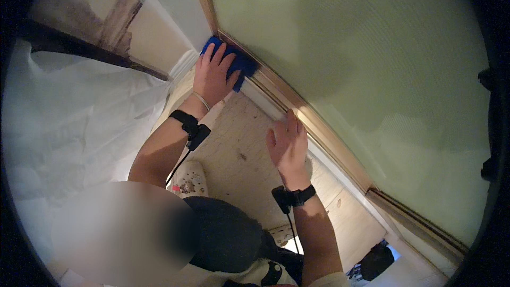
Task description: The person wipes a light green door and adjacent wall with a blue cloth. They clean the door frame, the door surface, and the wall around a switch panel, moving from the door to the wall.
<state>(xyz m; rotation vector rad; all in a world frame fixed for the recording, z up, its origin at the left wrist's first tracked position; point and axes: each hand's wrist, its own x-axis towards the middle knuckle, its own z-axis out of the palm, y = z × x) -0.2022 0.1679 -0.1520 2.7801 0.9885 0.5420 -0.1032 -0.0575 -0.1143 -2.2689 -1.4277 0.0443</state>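
My left hand (213, 75) lies with spread fingers on a blue cloth (244, 63), pressing it into the corner where the sliding door's bottom frame meets the white wall. The cloth drapes over the end of the metal door track (275, 101). Lower along the same frame, my right hand (290, 137) holds nothing. Its fingertips reach the bottom frame (318, 123), with the thumb held apart. Above the frame stands a greenish frosted glass panel (350, 67).
A pale sheet (87, 127) hangs at the left, below a dark edge (99, 52). Marble-look floor (235, 147) lies between my arms, with a white decorated clog (191, 177) on it. A dark object (374, 261) sits at lower right. Cabled black bands (293, 198) circle both wrists.
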